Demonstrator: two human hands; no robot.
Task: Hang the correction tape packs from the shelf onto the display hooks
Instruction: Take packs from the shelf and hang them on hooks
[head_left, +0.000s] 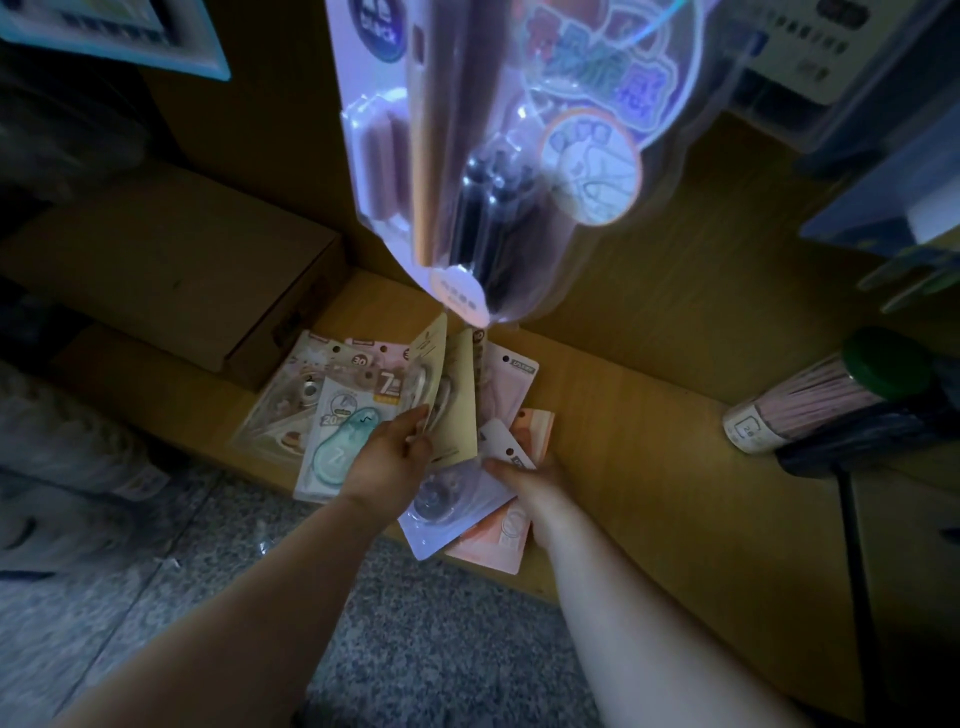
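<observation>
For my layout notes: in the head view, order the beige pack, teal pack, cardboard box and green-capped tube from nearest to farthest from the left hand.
1. Beige pack: held in the left hand.
2. Teal pack: just left of it, on the shelf.
3. Cardboard box: back left.
4. Green-capped tube: far right.

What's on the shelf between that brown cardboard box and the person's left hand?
Head view: correction tape packs lie flat there, one with a mint-green dispenser, between the cardboard box and the left hand.
</observation>
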